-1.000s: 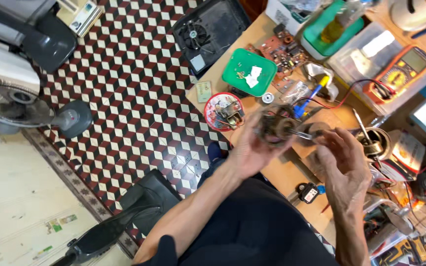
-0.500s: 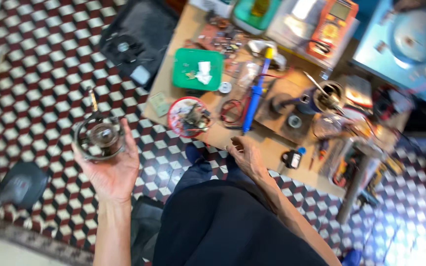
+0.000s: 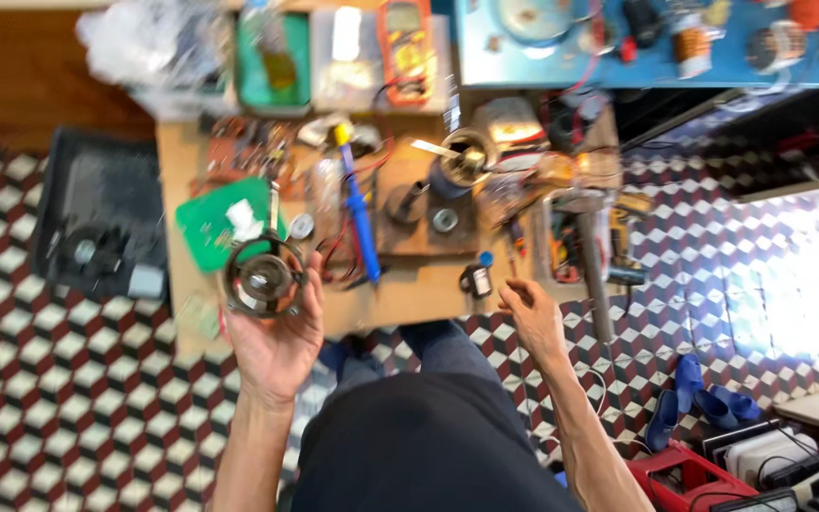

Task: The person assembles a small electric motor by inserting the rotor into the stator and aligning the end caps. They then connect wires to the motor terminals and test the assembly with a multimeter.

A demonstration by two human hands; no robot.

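Observation:
My left hand (image 3: 277, 341) holds a round grey metal motor part (image 3: 263, 278) with a central hub, raised over the near left corner of the low wooden table (image 3: 400, 299). My right hand (image 3: 531, 318) hangs at the table's near edge with its fingers loosely curled and nothing in it. A small black object with a blue cap (image 3: 477, 277) lies just left of that hand. A blue-handled soldering iron (image 3: 359, 213) rests on the table between the two hands.
A green circuit board (image 3: 212, 223), an orange multimeter (image 3: 406, 43), a metal cup with a tool in it (image 3: 464, 156) and tangled wires crowd the table. A black tray (image 3: 97, 223) sits left on the checkered floor. Blue sandals (image 3: 689, 393) lie right.
The view has swung right and blurred. My left hand has brought the motor part from out over the floor back toward the table's left corner. My right hand has stayed at the table edge.

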